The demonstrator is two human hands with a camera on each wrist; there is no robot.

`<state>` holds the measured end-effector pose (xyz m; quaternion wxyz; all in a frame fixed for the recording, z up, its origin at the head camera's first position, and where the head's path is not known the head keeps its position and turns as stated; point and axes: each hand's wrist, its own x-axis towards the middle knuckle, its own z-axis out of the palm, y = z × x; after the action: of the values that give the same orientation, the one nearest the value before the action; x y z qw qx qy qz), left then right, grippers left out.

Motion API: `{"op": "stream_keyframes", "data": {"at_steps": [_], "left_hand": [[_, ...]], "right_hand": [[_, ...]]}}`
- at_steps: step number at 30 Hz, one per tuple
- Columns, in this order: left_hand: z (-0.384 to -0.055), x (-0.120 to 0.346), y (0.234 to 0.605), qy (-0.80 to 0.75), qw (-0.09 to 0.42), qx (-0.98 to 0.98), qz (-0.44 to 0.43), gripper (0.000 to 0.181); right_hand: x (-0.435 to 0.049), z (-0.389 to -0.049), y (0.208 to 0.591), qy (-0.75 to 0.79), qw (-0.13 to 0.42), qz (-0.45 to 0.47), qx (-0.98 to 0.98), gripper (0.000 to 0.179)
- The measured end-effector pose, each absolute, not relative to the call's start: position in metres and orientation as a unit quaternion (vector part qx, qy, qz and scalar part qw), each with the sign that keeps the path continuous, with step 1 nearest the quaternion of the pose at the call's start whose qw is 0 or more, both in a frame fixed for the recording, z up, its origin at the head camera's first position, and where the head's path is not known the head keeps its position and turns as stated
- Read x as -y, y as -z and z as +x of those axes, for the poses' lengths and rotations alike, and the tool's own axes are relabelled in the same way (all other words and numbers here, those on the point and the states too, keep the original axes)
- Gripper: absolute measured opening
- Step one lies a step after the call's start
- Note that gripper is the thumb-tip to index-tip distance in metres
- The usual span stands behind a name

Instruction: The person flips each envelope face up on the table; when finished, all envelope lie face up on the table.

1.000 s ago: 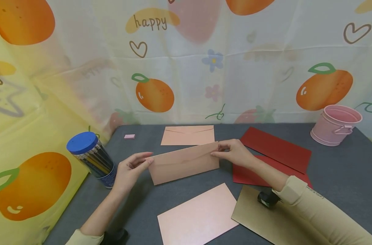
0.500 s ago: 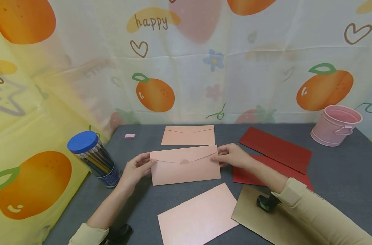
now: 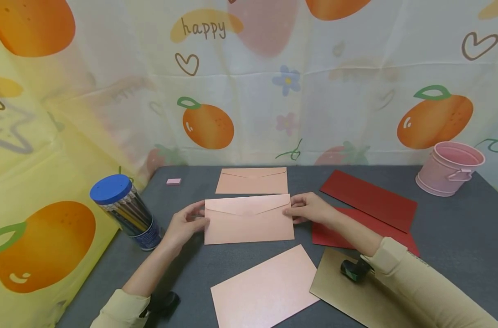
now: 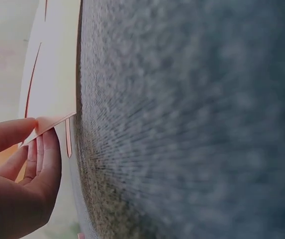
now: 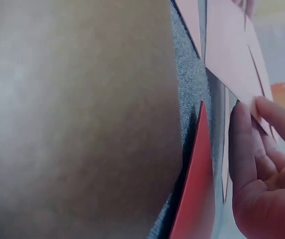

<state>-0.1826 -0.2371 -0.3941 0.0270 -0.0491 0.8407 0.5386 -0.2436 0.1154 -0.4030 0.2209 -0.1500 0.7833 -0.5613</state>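
- Held envelope (image 3: pixel 249 223): pale pink paper with a soft sheen, oblong, its shallow V-shaped flap facing the viewer; at the centre of the head view, held level by its two short ends.
- Left hand (image 3: pixel 182 228): pinches the envelope's left edge, thumb in front, fingers behind.
- Right hand (image 3: pixel 314 210): pinches the opposite edge in the same thumb-in-front grip.
- Rear envelope (image 3: pixel 252 181): peach-pink, with a similar pointed flap, lying flat just above centre.
- Front envelope (image 3: pixel 265 287): smooth, pearly pink, set obliquely at bottom centre.
- Gold envelope (image 3: pixel 339 291): matt, lower right, one corner overlapping the front envelope; partly hidden beneath the right sleeve (image 3: pixel 433 287).
- Dark red envelope (image 3: pixel 367 200): right of centre, lying over a brighter red envelope (image 3: pixel 331 232).
- Pail (image 3: pixel 447 175): pink, round, ribbed, with a side handle; right edge.
- Canister (image 3: pixel 138 212): clear cylinder of pencils, blue lid; left.
- Small block (image 3: pixel 173 181): pink, rectangular, left of the rear envelope.
- Tabletop (image 3: pixel 458 255): dark grey, finely grained.
- Backdrop (image 3: pixel 253 105): creased cloth printed with oranges, upper half.
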Motion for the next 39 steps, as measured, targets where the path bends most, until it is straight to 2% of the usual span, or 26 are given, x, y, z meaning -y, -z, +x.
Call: {"op": "stream_keyframes", "data": {"at_steps": [18, 28, 39], "left_hand": [[-0.202, 0.236, 0.403, -0.452, 0.000, -0.890, -0.061, 0.045], [-0.202, 0.237, 0.405, -0.443, 0.009, -0.896, -0.033, 0.044], [-0.204, 0.235, 0.406, -0.406, 0.010, -0.914, 0.006, 0.051]], "right_hand": [[-0.108, -0.252, 0.405, 0.469, 0.190, -0.096, -0.857, 0.025], [-0.101, -0.256, 0.398, 0.405, 0.169, -0.090, -0.894, 0.030], [-0.099, -0.263, 0.397, 0.378, 0.174, -0.073, -0.906, 0.036]]}}
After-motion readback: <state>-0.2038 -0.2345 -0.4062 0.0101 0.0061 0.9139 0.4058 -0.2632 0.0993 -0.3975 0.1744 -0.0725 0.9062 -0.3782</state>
